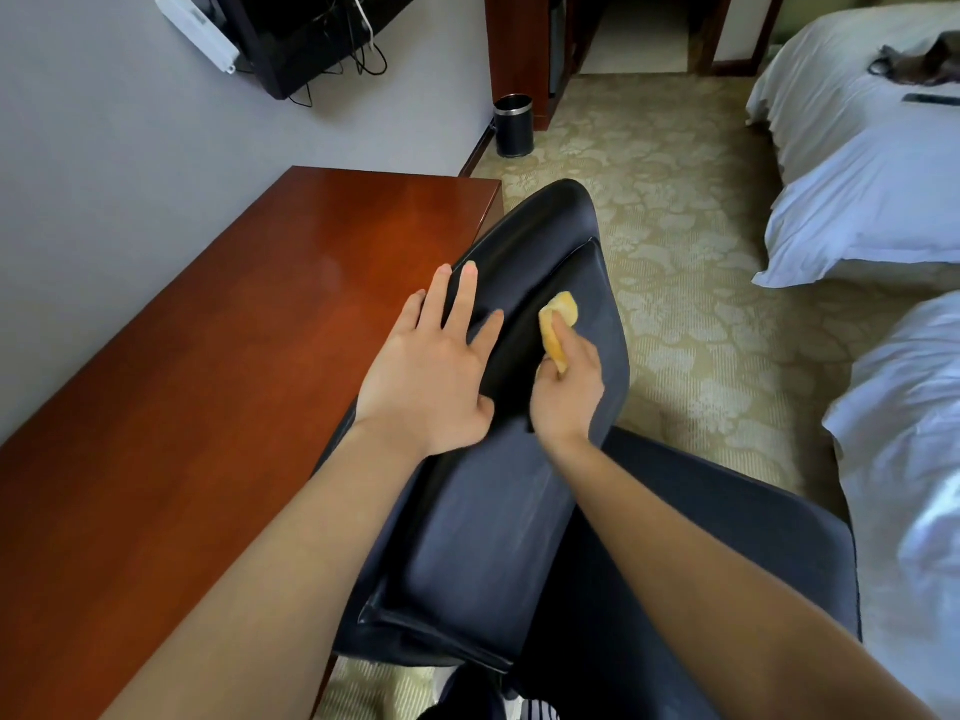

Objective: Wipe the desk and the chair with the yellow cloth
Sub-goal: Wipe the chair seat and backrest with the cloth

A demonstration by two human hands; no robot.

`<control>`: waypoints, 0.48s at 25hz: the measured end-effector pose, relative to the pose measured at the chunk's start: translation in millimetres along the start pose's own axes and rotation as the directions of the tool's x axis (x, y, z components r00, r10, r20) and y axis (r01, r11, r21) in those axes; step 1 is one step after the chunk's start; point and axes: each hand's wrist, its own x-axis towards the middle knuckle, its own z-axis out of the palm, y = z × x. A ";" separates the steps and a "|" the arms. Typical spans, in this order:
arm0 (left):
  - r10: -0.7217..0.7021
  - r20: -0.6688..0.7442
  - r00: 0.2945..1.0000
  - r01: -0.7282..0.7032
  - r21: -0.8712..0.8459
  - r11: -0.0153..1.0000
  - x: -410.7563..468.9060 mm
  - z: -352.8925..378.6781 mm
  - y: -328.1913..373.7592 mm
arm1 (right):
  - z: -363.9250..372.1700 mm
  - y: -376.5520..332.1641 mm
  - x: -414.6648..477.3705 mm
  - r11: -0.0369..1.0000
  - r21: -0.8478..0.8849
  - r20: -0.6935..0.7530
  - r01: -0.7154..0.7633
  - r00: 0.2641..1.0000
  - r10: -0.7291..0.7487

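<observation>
The yellow cloth point(558, 324) is gripped by the right hand point(566, 394) on the chair point(493, 537); the left hand point(434, 366) is laid flat at its edge beside the desk point(208, 366); carpet point(691, 304) lies open alongside.

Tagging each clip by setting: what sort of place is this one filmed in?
Most likely a hotel room: a white-linen bed beside a second bed, a wall-mounted television near the long wooden desk, and a small black waste bin.

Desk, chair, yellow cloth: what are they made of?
Desk: reddish wood or veneer, glossy; it reflects light. Chair: dark leather or imitation, smooth sheen, stitched seams. Yellow cloth: soft fabric, possibly microfibre, bunched in the right hand.
</observation>
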 end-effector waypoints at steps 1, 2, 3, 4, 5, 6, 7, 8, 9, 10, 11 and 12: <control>0.001 -0.001 1.000 -0.001 -0.010 1.000 2.1 -2.3 -1.4 | -0.1 -2.6 -15.2 0.999 0.009 0.021 0.043 0.999 -0.043; 0.007 0.000 1.000 -0.007 -0.030 1.000 3.1 -4.5 -2.0 | -1.3 -4.9 -30.7 0.997 0.016 0.039 0.078 0.996 -0.078; 0.019 0.001 1.000 -0.019 -0.055 0.998 3.9 -6.6 -2.0 | -2.9 -7.3 -45.9 0.994 0.024 0.054 0.108 0.993 -0.110; 0.038 0.001 0.999 -0.038 -0.074 0.997 4.0 -8.2 -1.0 | -5.3 -9.4 -60.5 0.990 0.034 0.065 0.133 0.989 -0.135; 0.057 0.000 0.998 -0.057 -0.085 0.995 3.0 -9.5 0.9 | -8.3 -10.8 -74.4 0.987 0.046 0.083 0.156 0.984 -0.160; 0.073 0.000 0.997 -0.072 -0.093 0.993 0.5 -10.6 2.9 | -11.6 -10.7 -87.2 0.980 0.057 0.110 0.190 0.975 -0.195; 0.076 0.009 0.997 -0.075 -0.097 0.992 -5.3 -11.5 5.0 | -15.5 -9.5 -100.1 0.969 0.065 0.147 0.240 0.958 -0.247; 0.076 0.023 0.997 -0.073 -0.089 0.993 -13.4 -11.5 6.8 | -19.4 -7.0 -112.0 0.950 0.073 0.187 0.302 0.932 -0.311; 0.081 0.031 0.996 -0.079 -0.061 0.995 -23.1 -10.3 8.4 | -22.8 -2.9 -122.7 0.928 0.086 0.226 0.361 0.901 -0.371; 0.088 0.034 0.996 -0.088 -0.015 0.996 -36.7 -7.9 10.6 | -26.6 2.3 -133.1 0.908 0.101 0.274 0.407 0.866 -0.418; 0.099 0.036 0.994 -0.101 0.033 0.994 -51.3 -5.3 13.3 | -30.8 8.2 -141.4 0.891 0.114 0.327 0.439 0.831 -0.451; 0.102 0.042 0.994 -0.105 0.066 0.992 -67.7 -3.0 16.2 | -36.5 15.7 -148.4 0.880 0.120 0.381 0.459 0.797 -0.468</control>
